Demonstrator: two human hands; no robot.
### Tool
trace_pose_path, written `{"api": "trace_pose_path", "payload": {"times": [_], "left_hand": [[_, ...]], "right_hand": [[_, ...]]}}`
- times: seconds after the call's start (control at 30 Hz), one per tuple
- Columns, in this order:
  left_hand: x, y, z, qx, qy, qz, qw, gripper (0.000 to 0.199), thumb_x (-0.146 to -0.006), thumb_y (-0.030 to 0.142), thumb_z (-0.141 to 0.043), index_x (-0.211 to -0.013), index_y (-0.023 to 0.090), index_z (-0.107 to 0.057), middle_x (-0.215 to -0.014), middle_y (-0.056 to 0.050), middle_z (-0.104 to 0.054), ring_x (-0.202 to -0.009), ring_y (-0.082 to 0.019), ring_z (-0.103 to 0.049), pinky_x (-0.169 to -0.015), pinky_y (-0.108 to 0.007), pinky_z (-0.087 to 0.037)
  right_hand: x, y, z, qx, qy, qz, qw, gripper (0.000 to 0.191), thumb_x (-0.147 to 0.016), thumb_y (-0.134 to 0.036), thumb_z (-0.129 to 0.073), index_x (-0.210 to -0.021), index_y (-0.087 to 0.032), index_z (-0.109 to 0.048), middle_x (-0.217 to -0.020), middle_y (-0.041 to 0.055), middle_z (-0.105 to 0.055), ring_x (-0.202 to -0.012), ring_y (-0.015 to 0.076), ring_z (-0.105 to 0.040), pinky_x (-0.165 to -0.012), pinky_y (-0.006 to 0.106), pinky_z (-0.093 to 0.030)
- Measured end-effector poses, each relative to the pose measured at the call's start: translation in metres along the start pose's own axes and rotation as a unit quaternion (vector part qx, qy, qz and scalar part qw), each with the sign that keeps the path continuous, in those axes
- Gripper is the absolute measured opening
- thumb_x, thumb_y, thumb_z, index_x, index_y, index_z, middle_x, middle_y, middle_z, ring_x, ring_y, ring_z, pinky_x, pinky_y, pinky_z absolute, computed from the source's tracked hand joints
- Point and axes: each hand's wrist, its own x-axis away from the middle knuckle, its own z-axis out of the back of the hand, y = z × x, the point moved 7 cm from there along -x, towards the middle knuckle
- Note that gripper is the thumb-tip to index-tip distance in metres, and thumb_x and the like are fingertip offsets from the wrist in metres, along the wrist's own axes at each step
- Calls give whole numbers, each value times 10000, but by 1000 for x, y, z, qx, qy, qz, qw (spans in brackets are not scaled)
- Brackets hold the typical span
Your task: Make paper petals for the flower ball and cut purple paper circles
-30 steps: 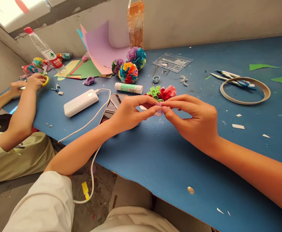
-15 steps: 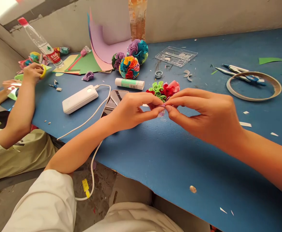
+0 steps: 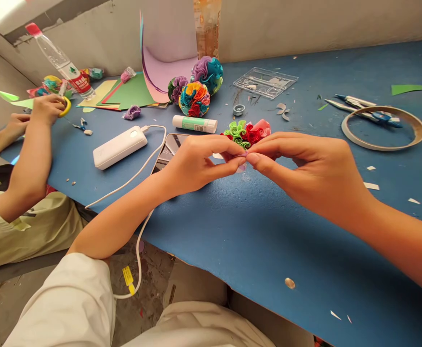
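Note:
My left hand [image 3: 200,161] and my right hand [image 3: 305,168] meet fingertip to fingertip above the blue table [image 3: 211,231]. Between them they pinch a small purple paper piece [image 3: 245,155], mostly hidden by the fingers. Just behind the fingertips lie curled green paper pieces [image 3: 237,132] and red ones [image 3: 253,135], with a pink piece [image 3: 263,127] beside them. A dark phone [image 3: 169,150] lies partly under my left hand. The glue stick [image 3: 194,124] rests behind it.
A co-worker's hand [image 3: 48,108] holds yellow-handled scissors [image 3: 65,107] at the left. Around stand a white power bank [image 3: 120,147] with cable, paper balls [image 3: 194,100], a water bottle [image 3: 62,65], a clear plastic case [image 3: 265,83], a tape ring [image 3: 348,132] and compasses [image 3: 362,112].
My right thumb has shifted slightly at the pinched purple piece. The co-worker's green paper has swung up, and the other hand has moved nearer the scissors hand.

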Motion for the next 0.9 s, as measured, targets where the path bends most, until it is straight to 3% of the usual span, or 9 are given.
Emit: {"api": "trace_pose_path", "payload": {"times": [0.37, 0.53, 0.9], "left_hand": [[3, 3, 0, -13, 32, -63, 997, 82, -825, 171, -638, -804, 136, -710, -702, 11, -697, -639, -57, -627, -440, -79, -436], [2, 0, 0, -11, 33, -40, 999, 76, -815, 182, -655, -799, 144, -719, -709, 12, -709, -623, -57, -634, -452, -79, -465], [3, -1, -2, 30, 6, 3, 1000, 114, -837, 229, -646, -832, 141, -717, -736, -2, -714, -659, -73, -648, -457, -89, -469]], "right_hand": [[0, -6, 1, 71, 8, 33, 997, 108, -829, -214, -632, -767, -248, -714, -726, -31, -716, -651, 141, -648, -617, 269, -531], [0, -6, 2, 76, 10, 53, 996, 124, -830, -188, -619, -769, -241, -713, -724, -32, -720, -638, 130, -654, -593, 251, -527], [-2, -18, 6, 145, -7, 164, 976, 103, -851, -209, -627, -794, -256, -699, -758, -28, -720, -596, 108, -633, -569, 239, -521]]}}
